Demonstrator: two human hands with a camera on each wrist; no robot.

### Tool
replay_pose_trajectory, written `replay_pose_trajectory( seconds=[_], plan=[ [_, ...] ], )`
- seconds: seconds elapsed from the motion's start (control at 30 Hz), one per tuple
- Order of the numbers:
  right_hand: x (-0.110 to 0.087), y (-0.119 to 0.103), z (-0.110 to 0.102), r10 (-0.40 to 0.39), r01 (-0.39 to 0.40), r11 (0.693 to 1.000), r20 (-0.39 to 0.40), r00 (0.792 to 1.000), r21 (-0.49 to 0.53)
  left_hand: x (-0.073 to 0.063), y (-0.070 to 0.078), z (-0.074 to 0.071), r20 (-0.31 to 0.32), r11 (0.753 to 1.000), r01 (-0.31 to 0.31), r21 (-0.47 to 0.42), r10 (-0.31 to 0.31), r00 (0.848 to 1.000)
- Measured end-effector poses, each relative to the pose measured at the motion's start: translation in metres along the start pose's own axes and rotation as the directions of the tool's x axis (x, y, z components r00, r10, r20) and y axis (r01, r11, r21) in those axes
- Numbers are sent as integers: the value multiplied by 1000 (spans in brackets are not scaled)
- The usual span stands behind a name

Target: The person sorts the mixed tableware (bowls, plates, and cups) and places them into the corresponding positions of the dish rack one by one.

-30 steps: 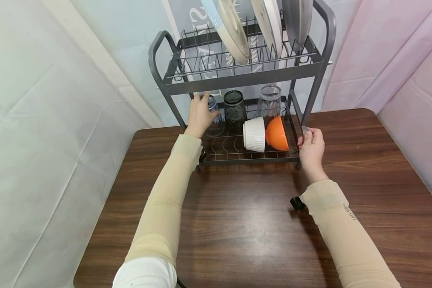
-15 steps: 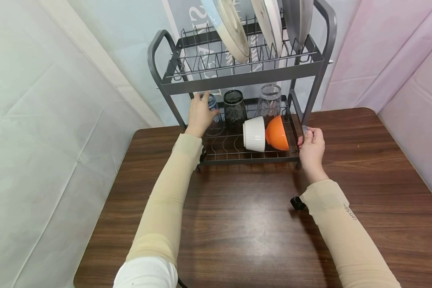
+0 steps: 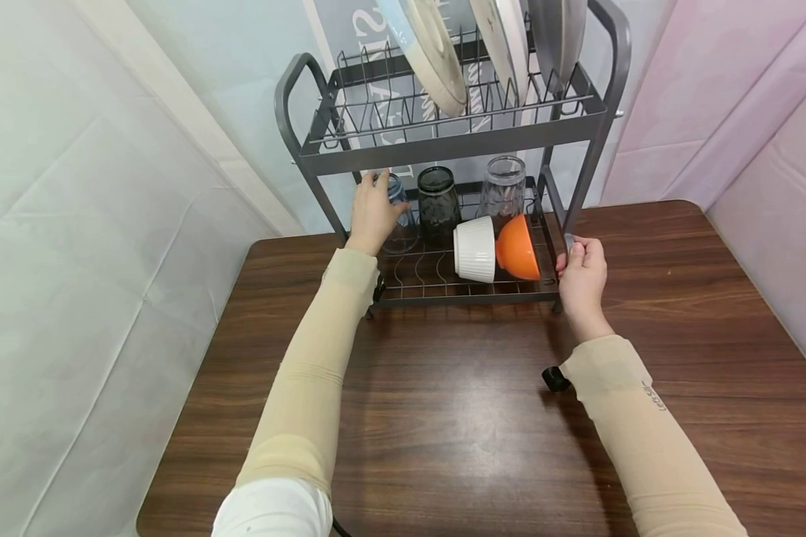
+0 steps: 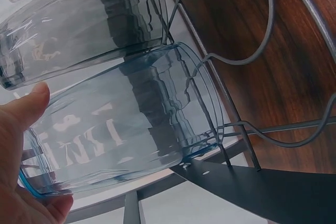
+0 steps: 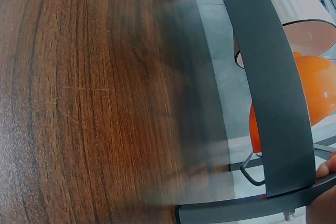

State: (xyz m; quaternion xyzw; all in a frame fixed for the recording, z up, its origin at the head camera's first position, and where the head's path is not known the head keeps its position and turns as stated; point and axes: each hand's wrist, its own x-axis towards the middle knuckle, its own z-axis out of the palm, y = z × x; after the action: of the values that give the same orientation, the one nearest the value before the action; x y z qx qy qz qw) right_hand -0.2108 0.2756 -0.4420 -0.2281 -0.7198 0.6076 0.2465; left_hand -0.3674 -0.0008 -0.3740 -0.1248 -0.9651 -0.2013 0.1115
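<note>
On the lower tier of a dark grey two-tier dish rack (image 3: 453,147) stands a clear blue drinking glass (image 4: 105,129). My left hand (image 3: 372,212) grips its upper end, thumb on one side and fingertips on the other, as the left wrist view shows. Beside it is a dark grey glass (image 3: 438,209), then a clear glass (image 3: 504,190). In front of that lie a white ribbed bowl (image 3: 474,250) and an orange bowl (image 3: 519,250), both on their sides. At the rack's front right post, my right hand (image 3: 583,276) holds the frame; part of its fingers is hidden.
Above, the upper tier carries several plates (image 3: 436,63) standing on edge. Below the rack is a brown wooden table (image 3: 457,418). Pale cloth walls (image 3: 94,246) rise around the table's back and sides.
Almost nothing differs. The head view has shifted very slightly; both hands stay at the blue glass and the rack post.
</note>
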Motion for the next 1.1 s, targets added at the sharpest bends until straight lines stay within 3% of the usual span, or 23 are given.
replay_pose_trajectory(
  seconds=[0.57, 1.1],
  plan=[
    [-1, -3, 0, 10, -10, 1000, 4, 1000, 9, -1, -4, 4, -34, 999, -12, 34, 13, 999],
    [-2, -3, -1, 15, -15, 1000, 14, 1000, 6, -3, -4, -2, 35, 999, 10, 31, -11, 999]
  ],
)
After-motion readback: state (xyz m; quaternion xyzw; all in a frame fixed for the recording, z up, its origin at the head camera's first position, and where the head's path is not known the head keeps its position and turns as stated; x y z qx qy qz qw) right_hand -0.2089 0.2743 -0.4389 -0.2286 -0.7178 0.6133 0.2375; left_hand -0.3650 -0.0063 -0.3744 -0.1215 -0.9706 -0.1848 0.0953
